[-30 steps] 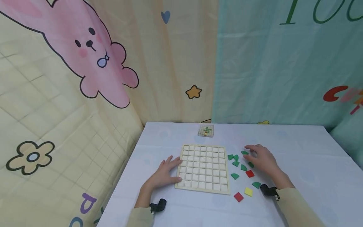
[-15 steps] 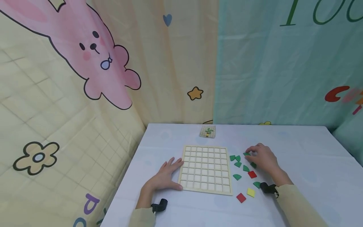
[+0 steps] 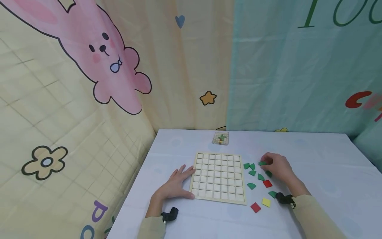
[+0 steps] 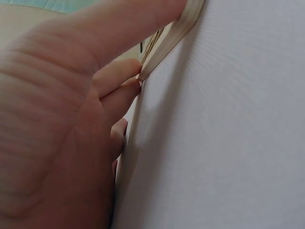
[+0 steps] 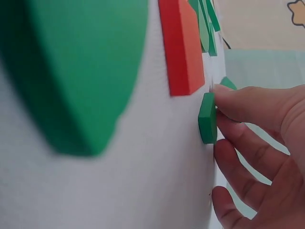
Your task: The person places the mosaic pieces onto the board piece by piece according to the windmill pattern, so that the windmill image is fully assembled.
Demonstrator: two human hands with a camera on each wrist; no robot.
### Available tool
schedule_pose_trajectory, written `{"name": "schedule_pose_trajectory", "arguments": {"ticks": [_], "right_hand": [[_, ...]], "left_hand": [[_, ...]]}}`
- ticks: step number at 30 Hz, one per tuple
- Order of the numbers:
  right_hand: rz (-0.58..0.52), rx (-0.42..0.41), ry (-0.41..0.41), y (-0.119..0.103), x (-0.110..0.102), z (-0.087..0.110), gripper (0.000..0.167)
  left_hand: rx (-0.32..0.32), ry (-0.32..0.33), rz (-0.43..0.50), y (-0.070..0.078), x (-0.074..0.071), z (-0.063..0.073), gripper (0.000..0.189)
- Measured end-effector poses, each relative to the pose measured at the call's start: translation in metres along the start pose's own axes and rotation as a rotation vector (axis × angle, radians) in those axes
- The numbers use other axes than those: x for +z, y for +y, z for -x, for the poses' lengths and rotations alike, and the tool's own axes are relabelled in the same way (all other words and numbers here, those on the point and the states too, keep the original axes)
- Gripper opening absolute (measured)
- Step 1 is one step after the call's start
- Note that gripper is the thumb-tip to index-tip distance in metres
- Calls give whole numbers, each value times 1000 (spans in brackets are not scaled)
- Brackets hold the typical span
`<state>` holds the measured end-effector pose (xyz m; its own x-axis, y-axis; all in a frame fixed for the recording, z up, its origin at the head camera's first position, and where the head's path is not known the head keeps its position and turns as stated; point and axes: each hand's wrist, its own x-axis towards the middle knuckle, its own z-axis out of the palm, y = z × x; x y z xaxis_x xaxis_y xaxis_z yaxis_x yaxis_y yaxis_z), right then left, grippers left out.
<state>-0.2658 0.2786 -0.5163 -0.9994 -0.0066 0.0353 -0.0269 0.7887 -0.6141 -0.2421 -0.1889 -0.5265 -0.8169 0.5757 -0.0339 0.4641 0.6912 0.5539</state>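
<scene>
A pale wooden grid board [image 3: 220, 177] lies on the white table, its squares bare. My left hand [image 3: 174, 186] has its fingers spread, with thumb and fingertips against the board's left edge; the left wrist view shows the thumb at the wooden rim [image 4: 177, 36]. To the right of the board, my right hand [image 3: 280, 168] pinches a green quarter-round tile [image 3: 262, 163] between thumb and fingers. The right wrist view shows part of this tile [image 5: 228, 83] beyond the thumb. Another green tile [image 5: 208, 118] lies on the table just below that hand.
Several green tiles [image 3: 251, 186], red tiles [image 3: 255, 207] and a yellow square tile [image 3: 266, 202] lie between the board and my right arm. A small pattern card [image 3: 221, 138] rests near the table's back edge. Printed curtains [image 3: 191, 66] hang behind.
My right thumb and fingers have closed on the farthest green tile, which tilts slightly now. The left hand stays at the board's edge. The whole head view has drifted slightly.
</scene>
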Motion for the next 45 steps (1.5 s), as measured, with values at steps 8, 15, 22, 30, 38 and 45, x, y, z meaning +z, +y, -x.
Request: {"name": "schedule_pose_trajectory", "arguments": {"ticks": [8, 15, 22, 30, 38, 45], "right_hand": [[-23, -1, -23, -4, -3, 3, 19], [-53, -23, -18, -8, -4, 6, 20], [-57, -5, -13, -14, -4, 6, 21], [-53, -15, -2, -24, -3, 2, 22], [-78, -21, 14, -40, 4, -2, 20], [-107, -47, 21, -54, 15, -6, 17]], "left_hand": [[-11, -5, -14, -2, 1, -2, 110], [8, 6, 3, -2, 1, 0, 110], [19, 8, 22, -1, 1, 0, 109], [10, 4, 16, 1, 0, 0, 110], [19, 11, 22, -1, -1, 0, 109], [6, 21, 50, -1, 0, 0, 105]]}}
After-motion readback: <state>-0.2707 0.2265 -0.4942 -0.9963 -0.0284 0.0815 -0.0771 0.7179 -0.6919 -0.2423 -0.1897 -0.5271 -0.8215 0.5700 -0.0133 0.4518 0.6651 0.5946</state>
